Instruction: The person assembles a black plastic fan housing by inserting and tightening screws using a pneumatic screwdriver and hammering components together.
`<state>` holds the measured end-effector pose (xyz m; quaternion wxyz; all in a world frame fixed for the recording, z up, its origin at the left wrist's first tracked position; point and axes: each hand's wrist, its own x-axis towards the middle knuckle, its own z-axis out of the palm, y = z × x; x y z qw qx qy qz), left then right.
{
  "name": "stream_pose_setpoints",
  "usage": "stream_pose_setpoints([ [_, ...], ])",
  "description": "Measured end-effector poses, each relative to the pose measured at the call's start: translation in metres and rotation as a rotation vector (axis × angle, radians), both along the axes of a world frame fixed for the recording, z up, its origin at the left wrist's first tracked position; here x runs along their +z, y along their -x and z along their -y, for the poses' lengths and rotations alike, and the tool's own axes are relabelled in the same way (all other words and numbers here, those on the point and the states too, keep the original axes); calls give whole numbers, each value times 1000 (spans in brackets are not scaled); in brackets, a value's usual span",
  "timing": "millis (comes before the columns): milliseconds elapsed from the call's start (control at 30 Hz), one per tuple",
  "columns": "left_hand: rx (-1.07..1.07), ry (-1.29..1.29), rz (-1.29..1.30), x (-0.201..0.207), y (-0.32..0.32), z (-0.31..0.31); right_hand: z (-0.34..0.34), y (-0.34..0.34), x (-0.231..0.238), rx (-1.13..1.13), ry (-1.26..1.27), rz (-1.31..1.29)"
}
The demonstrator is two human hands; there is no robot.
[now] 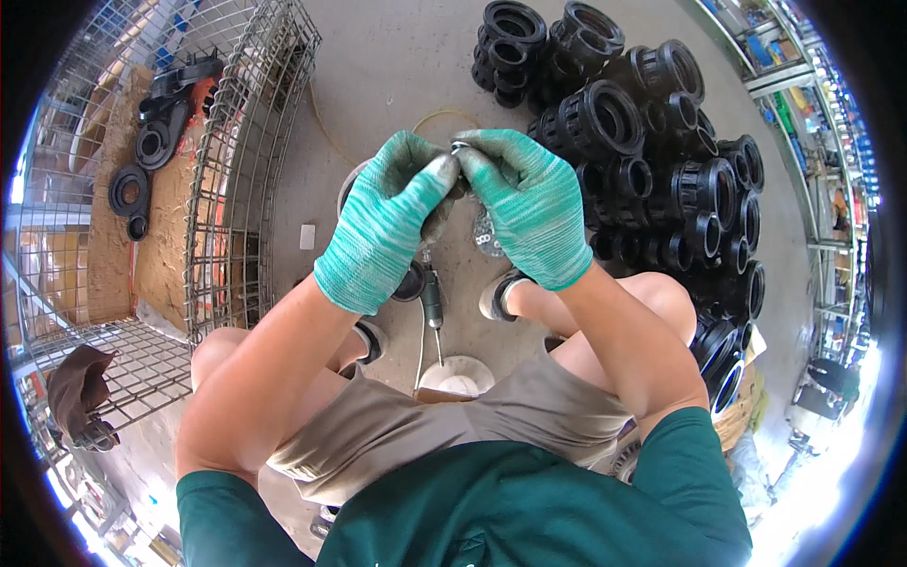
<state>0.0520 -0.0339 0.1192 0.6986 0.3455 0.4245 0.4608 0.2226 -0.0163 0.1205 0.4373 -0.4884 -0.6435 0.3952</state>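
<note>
Both hands wear green knitted gloves with dark grey fingertips and meet in front of me, above the floor. The fingertips of my right hand (531,206) pinch a small shiny metal piece (459,146), mostly hidden by the glove. Curled beside it, my left hand (383,219) has its thumb close to the right thumb; what lies inside its fingers is hidden. Below the hands, small metal parts (487,236) lie together, partly covered by the right glove. A dark green cylindrical power tool (432,300) with a thin hose stands between my feet, next to a black ring-shaped part (410,283).
At the right, black ribbed plastic pipe fittings (605,118) are piled on the floor. A wire mesh cage (213,189) at the left holds cardboard and several black fittings (128,191). A brown cloth (77,383) hangs on its edge. Shelving (784,71) stands far right.
</note>
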Motion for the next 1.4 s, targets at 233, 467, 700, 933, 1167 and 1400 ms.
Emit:
stream_pose_setpoints([
  [233,1,-212,-338,2,2,-1,0,-8,4,152,176,-169],
  [467,-30,-281,-406,-1,7,-2,-7,-13,9,192,-85,37],
  [700,-86,-304,-417,6,9,-3,-8,-17,12,225,-160,68],
  [933,-100,-360,-431,11,10,-2,-8,-21,20,289,62,-218],
  [1167,-55,-492,-562,4,11,1,-11,-24,28,329,396,-231],
  [1400,-75,-616,-645,13,8,5,-7,-24,19,369,764,-546],
])
